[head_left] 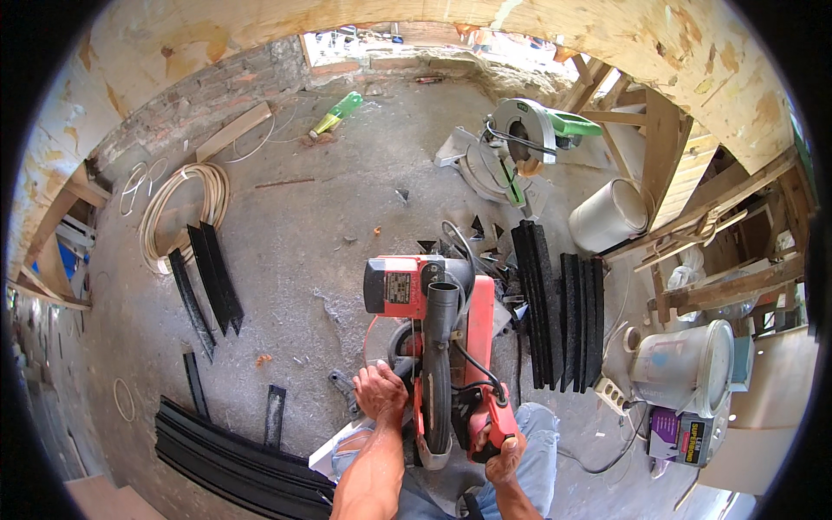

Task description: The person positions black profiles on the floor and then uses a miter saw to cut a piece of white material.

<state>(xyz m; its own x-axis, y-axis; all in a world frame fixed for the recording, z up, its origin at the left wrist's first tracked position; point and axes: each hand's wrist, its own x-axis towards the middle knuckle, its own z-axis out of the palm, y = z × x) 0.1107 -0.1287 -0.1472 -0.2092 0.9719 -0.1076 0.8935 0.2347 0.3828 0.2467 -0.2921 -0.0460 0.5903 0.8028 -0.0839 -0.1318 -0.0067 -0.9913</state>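
A red miter saw [479, 325] with a dark motor housing and a black dust spout [443, 299] stands on the floor between my knees. My right hand [504, 455] is wrapped round its red trigger handle [485, 431]. At the left side of the saw, beside the blade guard, rests my left hand [380, 392] with its fingers curled downward; whatever lies under them is hidden. A white strip [334, 444] shows beside my left forearm, partly covered by it. Small dark offcuts [477, 228] lie scattered behind the saw.
Black moulding strips [537, 303] lie right of the saw, with longer ones [234, 459] at lower left. A green miter saw [524, 130] stands farther back. Paint buckets [685, 368], a power strip [610, 392] and a cable sit at right. A coiled hose [217, 186] lies left.
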